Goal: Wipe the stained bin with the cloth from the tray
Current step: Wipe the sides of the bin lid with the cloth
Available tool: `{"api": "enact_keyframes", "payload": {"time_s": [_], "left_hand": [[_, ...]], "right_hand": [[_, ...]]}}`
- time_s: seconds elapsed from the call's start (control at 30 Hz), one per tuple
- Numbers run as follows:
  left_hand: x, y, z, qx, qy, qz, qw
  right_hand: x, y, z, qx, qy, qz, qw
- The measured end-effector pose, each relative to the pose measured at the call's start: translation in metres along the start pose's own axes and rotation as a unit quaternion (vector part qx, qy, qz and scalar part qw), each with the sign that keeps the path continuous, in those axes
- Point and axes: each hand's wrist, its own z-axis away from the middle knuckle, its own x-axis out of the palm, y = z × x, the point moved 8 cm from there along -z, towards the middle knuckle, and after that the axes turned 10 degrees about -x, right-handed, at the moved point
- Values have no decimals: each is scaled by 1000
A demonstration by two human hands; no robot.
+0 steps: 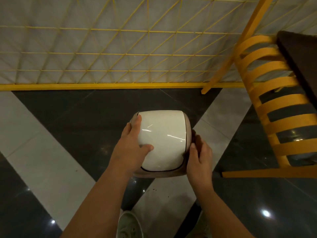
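A small beige bin (188, 134) with a glossy white swing lid (163, 140) stands on the floor right below me, seen from above. My left hand (130, 143) grips its left side, with the thumb lying on the lid and the fingers along the lid's left edge. My right hand (199, 160) holds a dark brown cloth (194, 134) against the bin's right side. Most of the cloth is hidden behind the hand and the bin's curve. No tray is in view.
A yellow slatted chair (274, 107) stands close on the right, under a dark tabletop (298, 62). A yellow lattice barrier (103, 54) runs behind the bin. The floor is glossy black and pale tile with dark crumbs (154, 188). My shoe (128, 224) is below.
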Motion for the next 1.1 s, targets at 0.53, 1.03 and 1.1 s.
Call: {"api": "enact_keyframes", "payload": {"time_s": [0.53,1.03,1.1], "left_hand": [[1,3,1,10,9,26,1000],[2,3,1,13,7,26,1000],[3,4,1,10,3,16,1000]], "right_hand": [[2,0,-17,-3,7,7,1000],[2,-4,-19,4,-1,-6,1000],[1,-5,-20,11,-13,-12,1000]]}}
